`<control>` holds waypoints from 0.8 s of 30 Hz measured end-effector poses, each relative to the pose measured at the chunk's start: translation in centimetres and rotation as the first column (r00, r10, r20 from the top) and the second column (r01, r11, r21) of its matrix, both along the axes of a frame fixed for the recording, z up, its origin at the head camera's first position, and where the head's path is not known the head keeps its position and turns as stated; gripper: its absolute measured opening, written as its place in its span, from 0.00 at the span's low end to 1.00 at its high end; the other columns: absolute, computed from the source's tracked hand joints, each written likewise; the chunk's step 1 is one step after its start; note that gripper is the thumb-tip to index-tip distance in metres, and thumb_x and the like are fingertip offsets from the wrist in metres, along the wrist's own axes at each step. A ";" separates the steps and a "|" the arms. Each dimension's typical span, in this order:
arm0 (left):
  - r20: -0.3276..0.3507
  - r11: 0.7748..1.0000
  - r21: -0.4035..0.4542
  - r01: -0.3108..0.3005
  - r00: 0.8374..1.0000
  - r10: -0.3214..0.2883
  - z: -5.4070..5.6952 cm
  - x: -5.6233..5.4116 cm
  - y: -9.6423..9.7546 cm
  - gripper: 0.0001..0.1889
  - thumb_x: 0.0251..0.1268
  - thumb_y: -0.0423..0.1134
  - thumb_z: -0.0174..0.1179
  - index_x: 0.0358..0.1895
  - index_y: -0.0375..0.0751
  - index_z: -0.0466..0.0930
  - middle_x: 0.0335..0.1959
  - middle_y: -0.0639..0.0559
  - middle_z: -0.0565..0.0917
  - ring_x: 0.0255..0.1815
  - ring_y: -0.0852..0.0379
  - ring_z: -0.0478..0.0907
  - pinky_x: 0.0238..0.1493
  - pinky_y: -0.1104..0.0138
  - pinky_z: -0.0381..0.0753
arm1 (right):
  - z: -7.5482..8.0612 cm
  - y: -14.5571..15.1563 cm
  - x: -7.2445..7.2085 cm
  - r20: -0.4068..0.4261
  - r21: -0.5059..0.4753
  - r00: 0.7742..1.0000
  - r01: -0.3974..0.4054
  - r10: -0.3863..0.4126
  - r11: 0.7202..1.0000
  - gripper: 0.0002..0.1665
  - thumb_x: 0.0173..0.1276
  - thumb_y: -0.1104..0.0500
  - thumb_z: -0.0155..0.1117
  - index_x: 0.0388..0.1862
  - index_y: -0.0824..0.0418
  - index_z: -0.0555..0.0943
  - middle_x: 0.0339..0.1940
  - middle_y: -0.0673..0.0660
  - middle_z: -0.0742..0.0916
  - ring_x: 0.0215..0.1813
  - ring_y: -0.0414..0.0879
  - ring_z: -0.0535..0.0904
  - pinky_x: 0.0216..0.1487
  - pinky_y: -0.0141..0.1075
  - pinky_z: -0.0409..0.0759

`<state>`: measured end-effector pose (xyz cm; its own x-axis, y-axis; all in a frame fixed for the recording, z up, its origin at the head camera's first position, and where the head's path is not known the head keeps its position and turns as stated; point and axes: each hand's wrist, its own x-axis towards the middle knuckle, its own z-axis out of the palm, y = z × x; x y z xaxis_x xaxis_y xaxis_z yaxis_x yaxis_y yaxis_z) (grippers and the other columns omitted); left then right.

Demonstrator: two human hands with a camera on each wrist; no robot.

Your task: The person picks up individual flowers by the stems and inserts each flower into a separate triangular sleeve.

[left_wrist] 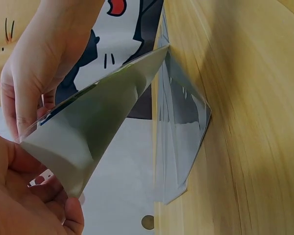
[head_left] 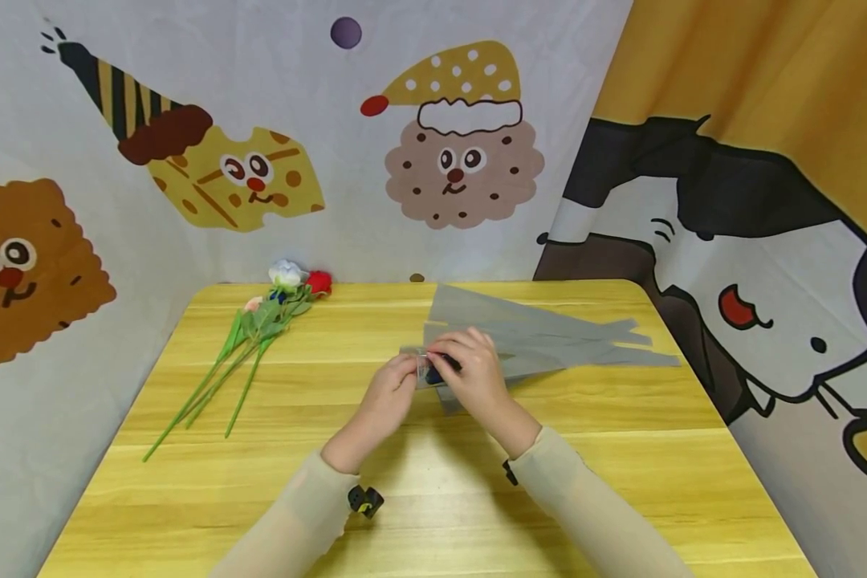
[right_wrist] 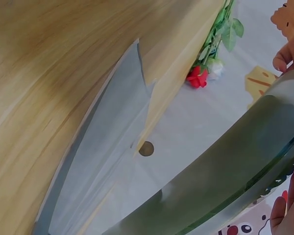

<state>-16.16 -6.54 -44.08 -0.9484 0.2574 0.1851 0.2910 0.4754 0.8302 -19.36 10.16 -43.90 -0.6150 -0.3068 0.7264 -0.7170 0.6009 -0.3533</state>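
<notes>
A tapered see-through flower sleeve (left_wrist: 103, 117) is lifted above the table, with green and dark blue showing inside it. The left hand (head_left: 391, 385) pinches its wide mouth, thumb against fingers (left_wrist: 54, 196). At that same end the right hand (head_left: 473, 365) grips the rim from the other side, its fingers covering part of the dark blue contents (head_left: 444, 368). In the right wrist view the sleeve (right_wrist: 220, 166) runs diagonally, with the left hand (right_wrist: 290, 54) at its upper end and the right hand (right_wrist: 290, 200) below.
Several flat grey translucent sleeves (head_left: 527, 321) lie fanned under and behind the right hand. At the left of the table (head_left: 433, 506) lie artificial flowers, including a white rose (head_left: 286, 274) and a red rose (head_left: 320, 282), stems (head_left: 209, 385) toward the front. A printed curtain (head_left: 260, 48) hangs behind.
</notes>
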 end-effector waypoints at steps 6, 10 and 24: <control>-0.001 1.000 0.018 0.008 1.000 -0.008 -0.1 -0.1 0.0 0.18 0.73 0.34 0.41 0.57 0.37 0.78 0.56 0.46 0.78 0.60 0.49 0.73 0.61 0.54 0.73 | -0.1 0.3 -0.2 0.011 -0.006 1.000 0.001 0.000 1.000 0.05 0.59 0.59 0.70 0.35 0.56 0.87 0.38 0.50 0.88 0.40 0.45 0.78 0.41 0.40 0.71; -0.013 0.995 0.062 -0.081 0.997 0.082 -0.5 -0.1 -0.2 0.14 0.72 0.36 0.46 0.52 0.40 0.80 0.50 0.50 0.80 0.52 0.53 0.76 0.53 0.57 0.77 | -0.1 0.6 -0.3 0.021 -0.010 0.999 0.028 -0.028 1.000 0.06 0.58 0.59 0.71 0.35 0.56 0.87 0.37 0.52 0.88 0.41 0.46 0.78 0.43 0.41 0.71; 0.219 0.975 0.127 -0.185 0.963 0.154 -2.5 1.3 0.8 0.14 0.60 0.49 0.63 0.39 0.42 0.85 0.33 0.51 0.86 0.33 0.59 0.80 0.37 0.68 0.81 | -0.1 0.8 -0.8 0.040 -0.028 0.990 0.139 -0.138 0.990 0.05 0.58 0.57 0.71 0.34 0.55 0.87 0.37 0.49 0.88 0.39 0.45 0.77 0.42 0.41 0.68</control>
<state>-14.91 -5.70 -46.54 -0.9972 0.0744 0.0036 0.0311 0.3731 0.9273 -20.15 10.94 -43.95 -0.6774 -0.1946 0.7094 -0.6132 0.6821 -0.3984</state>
